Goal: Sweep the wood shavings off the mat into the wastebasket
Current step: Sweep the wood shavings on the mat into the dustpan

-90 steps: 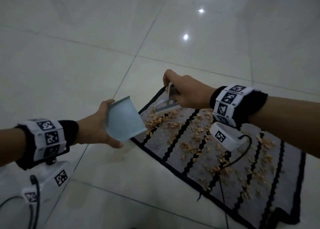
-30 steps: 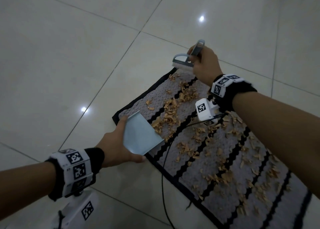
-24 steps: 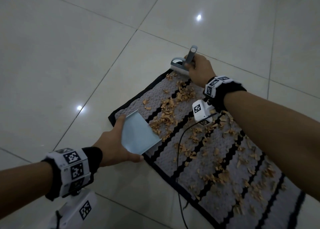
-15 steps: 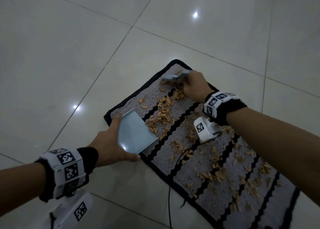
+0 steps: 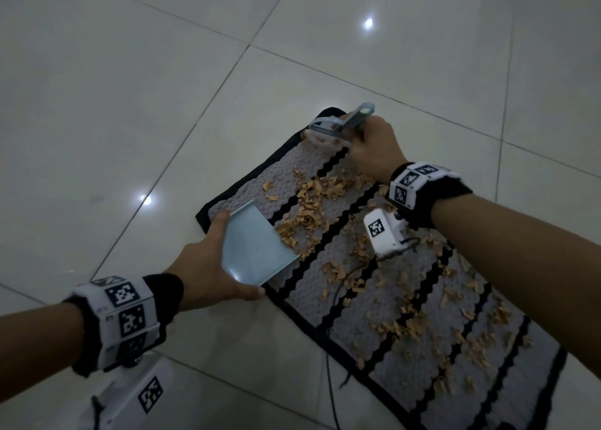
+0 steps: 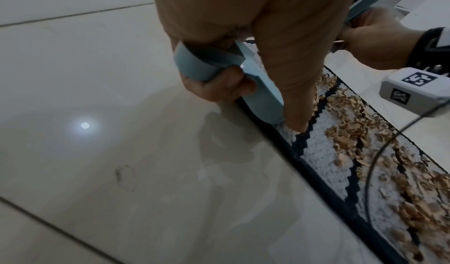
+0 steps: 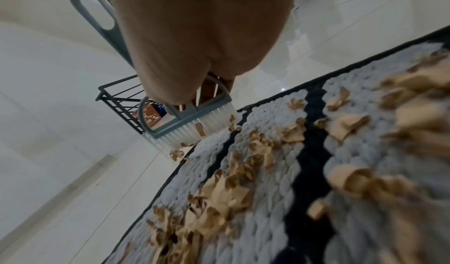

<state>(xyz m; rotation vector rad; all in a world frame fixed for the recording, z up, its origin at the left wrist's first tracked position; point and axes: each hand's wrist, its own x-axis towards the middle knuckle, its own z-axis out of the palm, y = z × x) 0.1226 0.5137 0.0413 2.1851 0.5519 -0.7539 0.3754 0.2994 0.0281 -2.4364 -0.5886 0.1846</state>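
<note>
Progress: early; wood shavings (image 5: 312,208) cover mat (image 5: 383,302) (wastebasket unseen).
Fingers: right hand (image 5: 374,150) clasps brush (image 5: 338,127); left hand (image 5: 208,267) grips dustpan (image 5: 253,250).

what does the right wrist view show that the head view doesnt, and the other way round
Only the right wrist view shows the brush's white bristles up close, set at the mat's far end with shavings caught against them, and a dark rack behind.

Only the head view shows the left hand gripping the pale blue dustpan at the mat's edge, and most of the mat.

Both show the right hand gripping the brush and shavings scattered on the mat.
</note>
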